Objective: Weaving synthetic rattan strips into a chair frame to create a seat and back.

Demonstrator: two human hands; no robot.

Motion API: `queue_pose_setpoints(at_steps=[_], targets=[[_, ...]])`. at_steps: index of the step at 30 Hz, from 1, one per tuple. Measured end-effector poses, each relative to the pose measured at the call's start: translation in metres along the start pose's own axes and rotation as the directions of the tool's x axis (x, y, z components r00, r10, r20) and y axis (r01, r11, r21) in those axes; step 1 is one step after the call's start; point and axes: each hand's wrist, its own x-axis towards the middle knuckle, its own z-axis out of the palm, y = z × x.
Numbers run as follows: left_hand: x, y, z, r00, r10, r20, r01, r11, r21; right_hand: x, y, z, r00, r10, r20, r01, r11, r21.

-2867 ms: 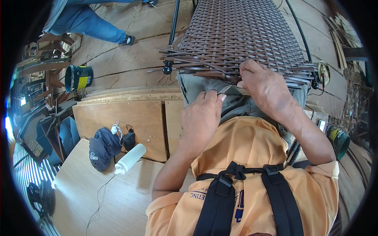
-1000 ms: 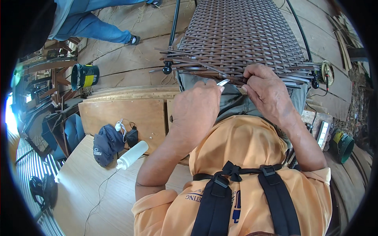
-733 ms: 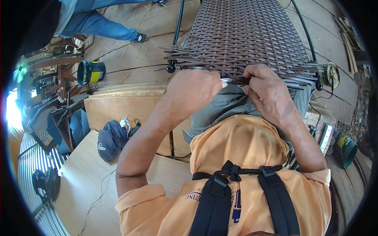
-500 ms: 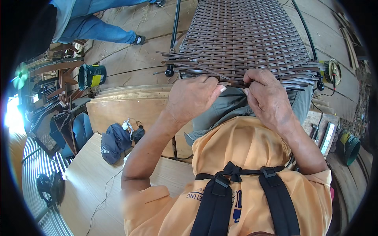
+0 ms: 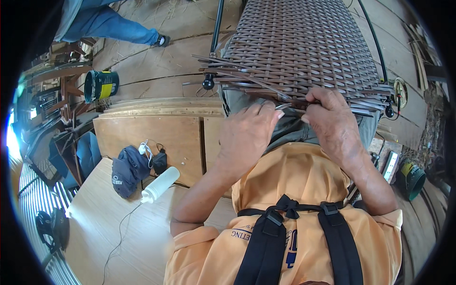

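A dark brown woven wicker panel (image 5: 304, 47) lies over my lap, with loose strand ends (image 5: 237, 73) sticking out along its near edge. My left hand (image 5: 249, 130) is closed near that edge. A small metal tip (image 5: 283, 107) shows beyond its thumb; most of this tool is hidden in the palm. My right hand (image 5: 335, 126) pinches a brown wicker strand at the panel's near edge, close to the metal tip.
Black metal legs (image 5: 375, 38) flank the panel. To the left are a cap (image 5: 128, 171), a white squeeze bottle (image 5: 160, 185) and a bucket (image 5: 101, 86). A power strip (image 5: 391, 166) and another bucket (image 5: 411, 179) stand right. A person in jeans (image 5: 109, 26) is at upper left.
My left hand and forearm have shifted right, toward my right hand, and the metal tip now shows more. The white bottle, hidden behind my arm before, has come into sight.
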Motion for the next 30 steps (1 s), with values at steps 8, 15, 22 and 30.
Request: queue_pose_setpoints(at_steps=[8, 15, 22, 30], targets=[[0.006, -0.022, 0.007, 0.987, 0.155, -0.049, -0.16, 0.98, -0.115, -0.005, -0.001, 0.005, 0.993, 0.091, -0.075, -0.08, 0.987, 0.14], [0.019, -0.026, -0.003, 0.97, 0.231, 0.081, -0.228, 0.973, -0.046, -0.008, -0.003, 0.011, 0.983, 0.109, -0.148, -0.099, 0.993, 0.07], [0.009, -0.032, 0.017, 0.959, 0.248, -0.134, -0.262, 0.961, -0.092, -0.009, -0.007, 0.019, 0.98, 0.084, -0.181, -0.102, 0.991, -0.091], [-0.034, 0.006, -0.001, 0.999, -0.03, -0.041, 0.025, 0.991, -0.128, 0.012, -0.009, 0.014, 0.994, 0.097, -0.047, -0.105, 0.97, -0.22]])
